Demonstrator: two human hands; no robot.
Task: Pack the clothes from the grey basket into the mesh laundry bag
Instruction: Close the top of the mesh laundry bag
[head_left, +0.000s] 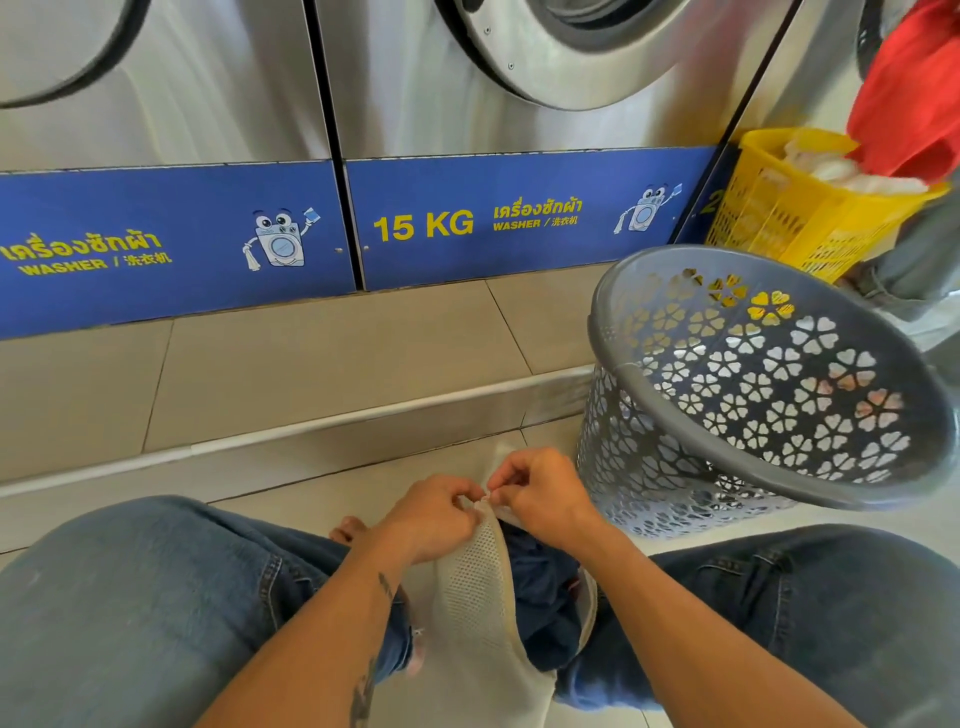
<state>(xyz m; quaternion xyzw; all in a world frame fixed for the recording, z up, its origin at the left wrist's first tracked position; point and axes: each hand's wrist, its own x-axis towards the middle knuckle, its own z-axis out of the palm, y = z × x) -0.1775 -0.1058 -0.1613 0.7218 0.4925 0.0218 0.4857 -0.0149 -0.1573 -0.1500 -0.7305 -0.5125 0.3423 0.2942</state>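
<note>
Both hands meet at mesh laundry bag (475, 587) top, lower centre. Left hand (434, 512) and right hand (540, 493) fingers pinched on zipper end; opening runs toward lower frame, dark clothes (545, 608) inside. Grey basket (769, 384) looks empty, right.

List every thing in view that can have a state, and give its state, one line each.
grey basket: tipped on its side, no clothes visible inside
mesh laundry bag: between the knees, mouth partly open, dark clothes inside
left hand: grip pinched on the bag's top edge
right hand: grip pinched on the same edge
yellow basket: holds white laundry
washer door: cannot tell whether shut
</note>
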